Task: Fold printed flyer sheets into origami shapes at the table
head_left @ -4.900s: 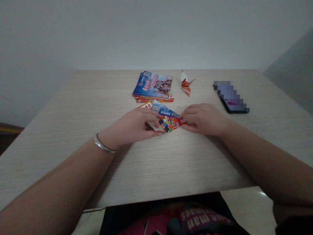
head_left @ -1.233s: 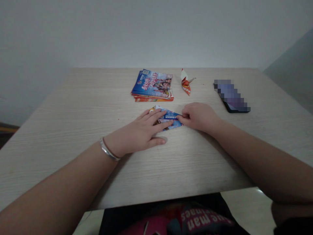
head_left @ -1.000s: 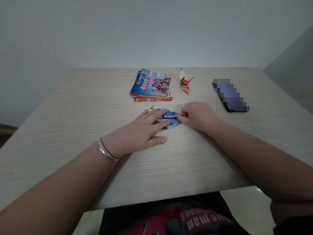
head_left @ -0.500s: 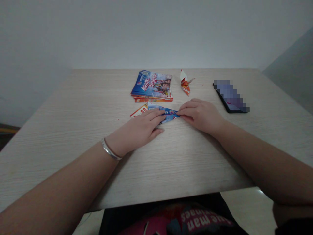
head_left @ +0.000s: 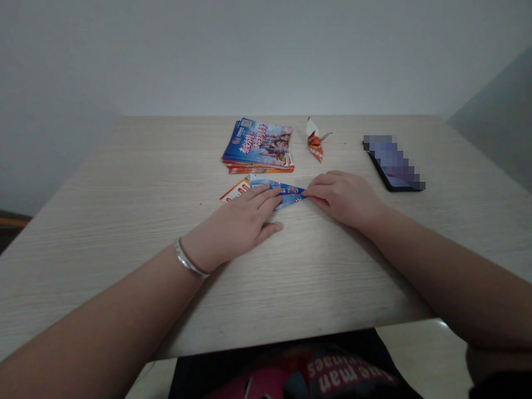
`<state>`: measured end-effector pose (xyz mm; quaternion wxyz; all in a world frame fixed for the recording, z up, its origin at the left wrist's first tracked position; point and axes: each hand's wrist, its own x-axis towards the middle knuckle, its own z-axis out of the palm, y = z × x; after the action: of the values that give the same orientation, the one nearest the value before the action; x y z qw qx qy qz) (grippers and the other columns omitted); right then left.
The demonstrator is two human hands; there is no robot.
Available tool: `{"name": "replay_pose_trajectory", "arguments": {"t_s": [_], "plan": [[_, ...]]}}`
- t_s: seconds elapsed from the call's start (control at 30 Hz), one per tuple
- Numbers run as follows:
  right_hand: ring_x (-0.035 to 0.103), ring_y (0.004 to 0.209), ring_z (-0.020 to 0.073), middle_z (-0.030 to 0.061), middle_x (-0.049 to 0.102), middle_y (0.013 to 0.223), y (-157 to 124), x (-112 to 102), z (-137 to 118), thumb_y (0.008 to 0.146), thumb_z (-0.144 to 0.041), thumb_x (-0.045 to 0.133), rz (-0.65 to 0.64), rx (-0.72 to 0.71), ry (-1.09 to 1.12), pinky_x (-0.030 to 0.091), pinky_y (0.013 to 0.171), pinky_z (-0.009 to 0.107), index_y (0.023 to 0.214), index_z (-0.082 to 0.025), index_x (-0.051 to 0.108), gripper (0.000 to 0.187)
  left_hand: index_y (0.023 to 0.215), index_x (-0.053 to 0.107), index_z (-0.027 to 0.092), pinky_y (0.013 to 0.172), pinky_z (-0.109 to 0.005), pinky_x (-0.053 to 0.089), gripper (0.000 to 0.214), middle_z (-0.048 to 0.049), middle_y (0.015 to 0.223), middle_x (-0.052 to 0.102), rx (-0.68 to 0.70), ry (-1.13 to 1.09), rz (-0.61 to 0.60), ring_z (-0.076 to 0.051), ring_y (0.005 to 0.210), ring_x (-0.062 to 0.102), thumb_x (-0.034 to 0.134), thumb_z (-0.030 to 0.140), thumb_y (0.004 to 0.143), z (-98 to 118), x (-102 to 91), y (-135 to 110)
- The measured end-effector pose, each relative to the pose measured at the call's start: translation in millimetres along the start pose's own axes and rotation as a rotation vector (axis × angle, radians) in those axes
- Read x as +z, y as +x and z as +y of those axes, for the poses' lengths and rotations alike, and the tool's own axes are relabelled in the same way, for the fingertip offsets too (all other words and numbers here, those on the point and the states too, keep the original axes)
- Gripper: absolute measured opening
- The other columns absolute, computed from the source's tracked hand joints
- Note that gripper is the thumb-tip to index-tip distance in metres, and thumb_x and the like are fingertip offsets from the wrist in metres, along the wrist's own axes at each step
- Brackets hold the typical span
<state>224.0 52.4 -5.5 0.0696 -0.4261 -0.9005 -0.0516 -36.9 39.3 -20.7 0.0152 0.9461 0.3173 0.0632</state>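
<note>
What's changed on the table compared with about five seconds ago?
The left hand went from gripping the folded paper to lying flat on it. The paper's near side, red with cartoon figures before, now shows blue, and its right tip sits slightly farther away. The right hand still pinches that tip. The leaflet stack, origami crane and phone stayed put.

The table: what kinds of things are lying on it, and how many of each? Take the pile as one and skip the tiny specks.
Stack of printed leaflets: 1
Folded sheet, under the left hand with its tip at the right hand: 1
Folded paper bird: 1
Phone: 1
Total: 4
</note>
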Motion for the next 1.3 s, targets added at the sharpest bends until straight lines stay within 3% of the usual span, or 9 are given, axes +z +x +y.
{"name": "replay_pose_trajectory", "arguments": {"t_s": [0.3, 0.53, 0.8, 1.3], "plan": [[0.064, 0.095, 0.0212, 0.0063, 0.074, 0.108, 3, 2, 1, 0.098, -0.024, 0.053, 0.018, -0.009, 0.011, 0.045, 0.078, 0.032, 0.106, -0.024, 0.077, 0.026, 0.141, 0.044, 0.006, 0.118, -0.05, 0.035, 0.061, -0.0233, 0.149, 0.047, -0.01, -0.014, 0.041, -0.034, 0.145, 0.038, 0.037, 0.052, 0.102, 5, 0.5, 2], [0.065, 0.096, 0.0228, 0.0081, 0.074, 0.106, 4, 2, 4, 0.097, -0.022, 0.054, 0.019, -0.034, 0.048, 0.047, 0.082, 0.033, 0.109, -0.022, 0.077, 0.026, 0.149, 0.04, 0.008, 0.118, -0.055, 0.033, 0.069, -0.025, 0.151, 0.042, -0.003, -0.033, 0.057, -0.039, 0.148, 0.03, 0.038, 0.057, 0.1, 7, 2.0, 4], [0.068, 0.093, 0.0228, 0.0061, 0.077, 0.099, -2, -8, 11, 0.095, -0.021, 0.055, -0.019, 0.096, 0.05, 0.048, 0.081, 0.033, 0.104, -0.02, 0.076, 0.023, 0.15, 0.038, 0.009, 0.121, -0.05, 0.029, 0.069, -0.0176, 0.156, 0.042, 0.037, -0.023, 0.037, -0.034, 0.147, 0.033, 0.035, 0.057, 0.101, 5, -0.1, 6], [0.068, 0.099, 0.0227, 0.0036, 0.076, 0.11, -3, -13, 3, 0.099, -0.029, 0.05, -0.061, 0.074, -0.019, 0.048, 0.077, 0.033, 0.103, -0.023, 0.078, 0.028, 0.144, 0.047, 0.004, 0.119, -0.049, 0.034, 0.073, -0.019, 0.149, 0.05, 0.0, 0.071, 0.041, -0.036, 0.141, 0.042, 0.04, 0.06, 0.099, 10, -2.0, 7]]}}
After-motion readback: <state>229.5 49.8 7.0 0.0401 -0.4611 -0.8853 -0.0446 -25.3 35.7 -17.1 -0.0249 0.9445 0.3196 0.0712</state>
